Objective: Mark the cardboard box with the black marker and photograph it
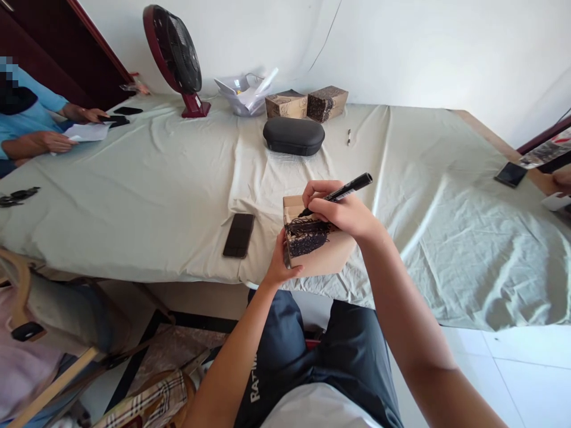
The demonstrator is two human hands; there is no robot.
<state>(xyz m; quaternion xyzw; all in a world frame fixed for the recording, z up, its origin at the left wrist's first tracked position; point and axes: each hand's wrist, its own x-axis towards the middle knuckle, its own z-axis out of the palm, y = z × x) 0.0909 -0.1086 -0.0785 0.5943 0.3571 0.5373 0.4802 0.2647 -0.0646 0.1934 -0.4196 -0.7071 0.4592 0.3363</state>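
A small cardboard box point(317, 257) rests at the near edge of the cloth-covered table point(169, 178); its facing side bears dense black scribbles. My left hand point(279, 267) grips the box's lower left corner, fingers closed on it. My right hand point(341, 211) pinches a black marker point(345, 190), whose tip touches the box near its top left. My legs in dark shorts show below the table edge.
A black phone point(239, 235) lies left of the box. Farther back are a black oval case point(293, 136), two patterned boxes point(306, 104), a red fan point(176, 56) and a small pen point(348, 137). A person in blue point(31, 122) sits at the far left. Another phone point(511, 174) lies right.
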